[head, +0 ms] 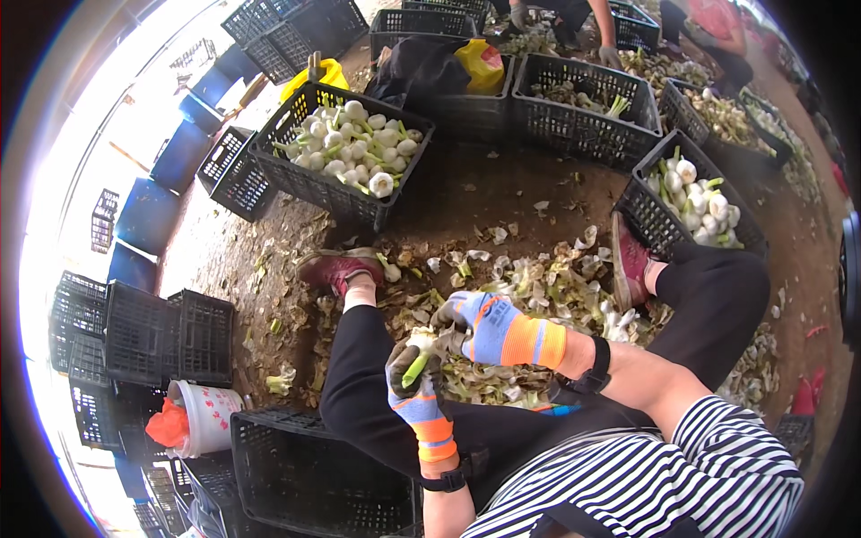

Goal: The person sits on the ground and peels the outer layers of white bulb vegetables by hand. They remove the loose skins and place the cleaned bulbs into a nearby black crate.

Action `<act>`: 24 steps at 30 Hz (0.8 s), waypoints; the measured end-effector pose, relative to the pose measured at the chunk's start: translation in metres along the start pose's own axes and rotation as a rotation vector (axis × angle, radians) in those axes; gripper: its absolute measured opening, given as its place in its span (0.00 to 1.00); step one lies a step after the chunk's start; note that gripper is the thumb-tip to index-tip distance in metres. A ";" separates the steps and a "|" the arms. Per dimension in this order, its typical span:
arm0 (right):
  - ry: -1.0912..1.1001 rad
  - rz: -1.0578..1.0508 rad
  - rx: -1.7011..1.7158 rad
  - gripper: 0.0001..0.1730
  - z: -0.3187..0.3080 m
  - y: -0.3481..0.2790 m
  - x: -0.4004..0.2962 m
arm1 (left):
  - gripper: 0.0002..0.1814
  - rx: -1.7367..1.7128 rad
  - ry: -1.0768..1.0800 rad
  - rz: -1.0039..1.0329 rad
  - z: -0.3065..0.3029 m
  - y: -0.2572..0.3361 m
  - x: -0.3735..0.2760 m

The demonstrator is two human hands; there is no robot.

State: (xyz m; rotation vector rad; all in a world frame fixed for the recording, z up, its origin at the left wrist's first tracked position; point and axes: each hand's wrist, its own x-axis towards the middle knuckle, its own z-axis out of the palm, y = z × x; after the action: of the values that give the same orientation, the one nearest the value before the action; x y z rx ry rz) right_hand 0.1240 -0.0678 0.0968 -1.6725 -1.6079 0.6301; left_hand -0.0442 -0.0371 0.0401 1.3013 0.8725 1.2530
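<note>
My left hand [414, 387], in a blue and orange knit glove with dark palm coating, grips a garlic bulb [422, 337] with a short green stem [415, 370]. Close beside that bulb is my right hand [481, 326], gloved the same way, its fingers curled. Whether the right fingers pinch a piece of skin is hidden. Below both hands, peeled garlic skins [538, 289] form a heap on the ground between my legs. A loose garlic bulb [389, 267] lies against my shoe on the left side.
Ahead stands a black plastic crate [323, 181] of trimmed garlic; another garlic crate [646, 212] is by my right knee. An empty-looking crate [323, 471] and a white bucket [208, 417] are at lower left. A co-worker's gloved hand [610, 57] reaches toward garlic at the top.
</note>
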 end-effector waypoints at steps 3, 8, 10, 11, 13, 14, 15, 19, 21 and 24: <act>0.048 -0.060 -0.020 0.10 0.012 0.003 0.001 | 0.15 0.014 -0.029 0.004 -0.005 -0.005 0.000; 0.256 0.024 0.273 0.08 0.026 0.027 0.008 | 0.13 0.026 -0.081 0.001 -0.002 0.008 -0.001; 0.270 0.091 0.281 0.07 0.024 0.037 0.012 | 0.13 -0.057 -0.052 -0.115 -0.005 0.006 -0.003; 0.277 0.161 0.284 0.08 0.024 0.042 0.013 | 0.15 -0.065 -0.053 -0.110 -0.004 0.006 -0.005; 0.298 0.305 0.286 0.11 0.028 0.062 0.014 | 0.17 -0.203 -0.067 -0.118 -0.004 0.003 -0.006; 0.254 0.316 0.154 0.10 0.029 0.078 0.016 | 0.18 -0.330 -0.076 -0.130 -0.008 -0.003 -0.004; 0.278 0.253 0.150 0.12 0.029 0.080 0.013 | 0.19 -0.457 -0.081 -0.141 -0.010 -0.005 -0.001; -0.051 0.296 0.942 0.29 0.009 0.039 0.007 | 0.22 -0.611 0.007 -0.294 -0.011 -0.006 0.002; -0.042 -0.123 0.998 0.31 0.045 0.058 0.010 | 0.21 -0.592 -0.006 -0.288 -0.004 -0.014 0.006; -0.305 0.250 0.977 0.23 0.049 0.048 0.012 | 0.15 -0.601 0.004 -0.343 0.006 -0.012 0.019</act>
State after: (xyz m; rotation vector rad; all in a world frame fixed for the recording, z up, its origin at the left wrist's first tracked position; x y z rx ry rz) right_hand 0.1179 -0.0458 0.0306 -1.0472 -0.9708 1.5510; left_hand -0.0336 -0.0182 0.0329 0.6398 0.6176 1.1214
